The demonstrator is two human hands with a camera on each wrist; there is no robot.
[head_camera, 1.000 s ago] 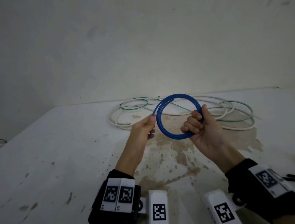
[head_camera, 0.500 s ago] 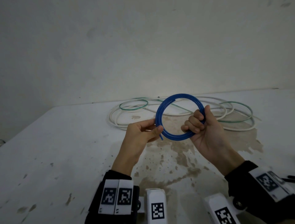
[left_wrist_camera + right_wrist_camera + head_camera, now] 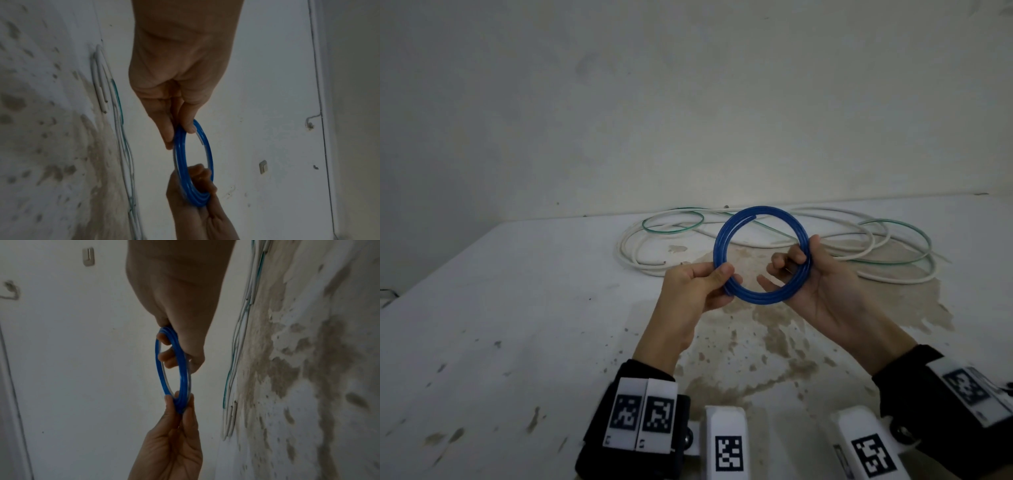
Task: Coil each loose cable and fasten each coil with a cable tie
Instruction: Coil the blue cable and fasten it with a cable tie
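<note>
A blue cable (image 3: 760,214) wound into a ring of a few turns hangs in the air above the stained white table (image 3: 517,308). My left hand (image 3: 703,286) pinches the ring's lower left side between thumb and fingers, and the same pinch shows on the blue cable (image 3: 208,146) in the left wrist view. My right hand (image 3: 811,277) holds the ring's right side with fingers curled through it and the thumb behind; the blue cable (image 3: 183,369) runs across those fingers. No cable tie is in view.
Loose white cable (image 3: 654,265) and thin green cable (image 3: 671,229) lie in wide loops on the table behind the hands, near the wall. Brown stains mark the tabletop under the hands. A wall switch (image 3: 263,166) shows in the left wrist view.
The loose blue end has been drawn into the ring. My left hand slid from the ring's left side to its lower left, and the right hand's fingers loosened a little.
</note>
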